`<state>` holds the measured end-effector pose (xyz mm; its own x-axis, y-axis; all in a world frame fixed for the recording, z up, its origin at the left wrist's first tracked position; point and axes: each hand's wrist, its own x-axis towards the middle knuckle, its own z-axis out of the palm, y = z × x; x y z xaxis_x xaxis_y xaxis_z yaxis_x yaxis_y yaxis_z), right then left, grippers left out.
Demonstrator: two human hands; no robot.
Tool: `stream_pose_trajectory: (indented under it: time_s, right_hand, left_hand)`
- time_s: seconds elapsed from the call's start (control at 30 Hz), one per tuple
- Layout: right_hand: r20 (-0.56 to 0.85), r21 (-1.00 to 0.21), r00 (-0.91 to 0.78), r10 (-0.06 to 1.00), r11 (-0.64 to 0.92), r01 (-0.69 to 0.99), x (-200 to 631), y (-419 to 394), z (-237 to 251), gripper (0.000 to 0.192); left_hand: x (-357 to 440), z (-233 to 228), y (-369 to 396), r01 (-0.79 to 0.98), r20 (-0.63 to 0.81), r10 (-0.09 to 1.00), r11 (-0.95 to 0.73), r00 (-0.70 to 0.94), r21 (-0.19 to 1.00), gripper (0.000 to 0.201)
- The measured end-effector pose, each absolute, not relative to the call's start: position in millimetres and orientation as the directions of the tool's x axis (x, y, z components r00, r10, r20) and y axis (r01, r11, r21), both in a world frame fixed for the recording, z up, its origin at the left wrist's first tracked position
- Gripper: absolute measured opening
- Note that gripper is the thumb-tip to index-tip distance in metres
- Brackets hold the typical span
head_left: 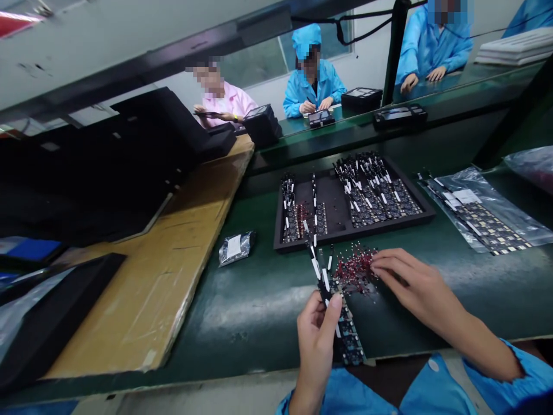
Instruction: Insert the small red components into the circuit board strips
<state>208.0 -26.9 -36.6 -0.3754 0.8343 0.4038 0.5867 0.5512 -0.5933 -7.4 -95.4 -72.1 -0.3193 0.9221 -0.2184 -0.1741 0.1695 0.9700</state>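
Note:
My left hand is closed around a strip of circuit boards, thumb on top. Black cables with white labels stick out from the strip's far end. Beyond it on the green bench lies a loose pile of tiny dark-red parts with light tips. At the pile's right edge my right hand has its fingertips pinched together. Whatever they hold, if anything, is too small to make out. A black tray behind the pile carries rows of similar boards with labelled cables.
Cardboard covers the bench's left side, with black foam trays on it. A small silvery bag lies left of the tray. On the right, more boards rest on a clear plastic bag. Several co-workers sit across the bench.

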Motion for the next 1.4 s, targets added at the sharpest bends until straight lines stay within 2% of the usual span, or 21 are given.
stream_pose_trajectory:
  time_s: [0.13, 0.33, 0.43, 0.57, 0.83, 0.93, 1.1, 1.23, 1.4]
  right_hand:
    - [0.381, -0.714, -0.301, 0.874, 0.485, 0.505, 213, -29, -33, 0.014]
    - [0.404, -0.748, -0.139, 0.904, 0.413, 0.519, 217, -36, -32, 0.016]
    - [0.291, -0.804, -0.082, 0.953, 0.29, 0.52, 220, -36, -32, 0.021]
    - [0.113, -0.864, -0.116, 0.987, 0.155, 0.478, 222, -33, -29, 0.023]
    - [-0.07, -0.933, -0.067, 0.995, -0.042, 0.358, 219, -29, -20, 0.034]
    - [-0.095, -0.941, -0.112, 0.989, -0.053, 0.335, 220, -28, -19, 0.032]
    - [-0.159, -0.957, -0.338, 0.927, -0.061, 0.283, 215, -39, -18, 0.027]
    - [-0.083, -0.954, -0.479, 0.874, 0.069, 0.291, 202, -51, -15, 0.02]
    - [-0.104, -0.92, -0.555, 0.825, 0.132, 0.37, 193, -54, -14, 0.018]
  left_hand:
    - [-6, -73, -95, -0.135, -0.141, 0.938, 0.102, -0.317, 0.986, 0.026]
    - [-5, -72, -94, -0.096, -0.102, 0.946, 0.076, -0.309, 0.993, 0.027]
    - [-5, -68, -94, -0.093, -0.089, 0.949, 0.063, -0.304, 0.994, 0.027]
    - [-3, -64, -95, -0.103, -0.065, 0.958, 0.038, -0.279, 0.994, 0.024]
    - [-2, -62, -95, -0.093, -0.064, 0.964, 0.041, -0.259, 0.995, 0.023]
    - [-2, -62, -95, -0.098, -0.064, 0.964, 0.04, -0.258, 0.994, 0.021]
    - [-2, -58, -95, -0.098, -0.062, 0.972, 0.04, -0.228, 0.994, 0.021]
    - [-3, -56, -96, -0.058, -0.082, 0.978, 0.073, -0.192, 0.996, 0.021]
    - [-4, -57, -97, -0.012, -0.074, 0.981, 0.073, -0.177, 0.997, 0.019]
